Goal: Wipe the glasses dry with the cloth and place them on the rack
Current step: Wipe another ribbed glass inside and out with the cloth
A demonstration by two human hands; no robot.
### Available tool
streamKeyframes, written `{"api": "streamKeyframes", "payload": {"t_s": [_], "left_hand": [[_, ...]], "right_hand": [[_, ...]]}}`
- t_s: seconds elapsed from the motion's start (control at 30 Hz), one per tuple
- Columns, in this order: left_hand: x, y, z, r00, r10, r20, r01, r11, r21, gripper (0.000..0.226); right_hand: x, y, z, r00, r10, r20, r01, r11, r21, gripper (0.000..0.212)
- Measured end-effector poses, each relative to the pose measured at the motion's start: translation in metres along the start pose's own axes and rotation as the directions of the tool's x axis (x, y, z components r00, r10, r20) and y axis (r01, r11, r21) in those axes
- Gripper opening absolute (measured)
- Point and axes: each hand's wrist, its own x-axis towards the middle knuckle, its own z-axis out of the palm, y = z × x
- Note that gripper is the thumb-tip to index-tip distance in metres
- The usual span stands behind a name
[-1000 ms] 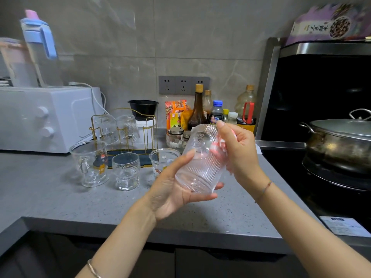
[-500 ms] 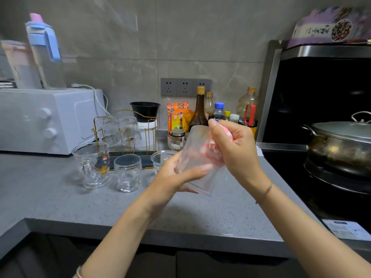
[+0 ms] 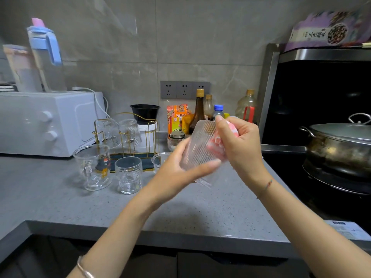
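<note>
A clear ribbed glass (image 3: 201,146) is held tilted above the grey counter, gripped from below and the left by my left hand (image 3: 176,173). My right hand (image 3: 240,145) holds a bunched pink and white cloth (image 3: 217,140) against the glass's right side. A gold wire rack (image 3: 128,135) stands at the back with two ribbed glasses (image 3: 118,131) hung upside down on it. In front of it stand a printed glass mug (image 3: 94,167), a short textured glass (image 3: 128,174) and a third glass (image 3: 159,159), partly hidden by my left hand.
A white microwave (image 3: 46,123) sits at the left with pitchers on top. Sauce bottles (image 3: 198,111), jars and packets crowd the back by the wall sockets. At the right lies a black stove with a lidded steel pot (image 3: 341,147). The counter's front edge (image 3: 160,235) runs below my arms.
My left hand shifted its grip round the glass and turned it. My right hand brought the pink cloth into view and rubbed it along the glass's side.
</note>
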Motion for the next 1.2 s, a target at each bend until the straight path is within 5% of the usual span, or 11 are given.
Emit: {"api": "streamKeyframes", "payload": {"t_s": [0.1,0.23,0.37,0.47,0.6,0.7,0.8,0.97,1.03,1.1,1.2], "left_hand": [[0.001,-0.002,0.002,0.989,0.117,-0.087,-0.111,0.991,0.071,0.077],[-0.005,-0.004,-0.002,1.0,0.01,-0.017,-0.014,0.968,-0.252,0.069],[-0.007,-0.01,0.002,0.972,-0.071,0.222,0.217,0.62,-0.754,0.083],[-0.007,-0.014,0.004,0.943,-0.06,0.327,0.313,0.49,-0.814,0.083],[-0.002,-0.01,0.0,0.974,-0.141,0.176,0.222,0.727,-0.649,0.063],[0.0,0.003,0.001,0.997,-0.072,-0.009,0.069,0.977,-0.201,0.058],[0.001,0.005,0.006,0.992,0.065,-0.111,-0.054,0.994,0.099,0.067],[0.0,0.0,0.001,0.995,0.042,-0.087,-0.059,0.98,-0.193,0.057],[-0.002,-0.004,0.0,0.997,-0.058,0.046,0.073,0.874,-0.48,0.068],[-0.003,-0.007,0.002,0.961,-0.044,0.273,0.24,0.627,-0.741,0.077],[-0.004,-0.013,0.0,0.897,0.036,0.44,0.398,0.362,-0.843,0.084]], "right_hand": [[0.002,-0.002,0.006,1.0,-0.027,0.002,0.028,0.999,-0.042,0.044],[0.001,-0.003,0.008,0.999,-0.036,0.032,0.037,0.999,-0.03,0.045],[-0.002,-0.001,0.007,0.998,0.044,0.035,-0.049,0.984,0.169,0.052],[-0.005,0.002,0.005,0.995,0.083,0.057,-0.092,0.979,0.18,0.056],[-0.001,0.0,0.001,0.996,0.085,0.016,-0.086,0.99,0.11,0.044],[0.002,0.0,0.0,1.0,0.004,0.014,-0.004,1.0,0.008,0.045],[0.003,-0.004,0.005,0.998,-0.046,0.031,0.048,0.995,-0.085,0.041],[0.003,-0.01,0.006,0.995,-0.007,0.102,0.008,1.0,-0.002,0.042],[0.005,-0.011,0.005,0.992,-0.005,0.123,0.0,0.999,0.043,0.047],[0.005,-0.01,0.006,0.994,0.028,0.104,-0.042,0.99,0.137,0.053],[-0.001,-0.005,0.008,0.995,0.07,0.074,-0.082,0.983,0.163,0.061]]}}
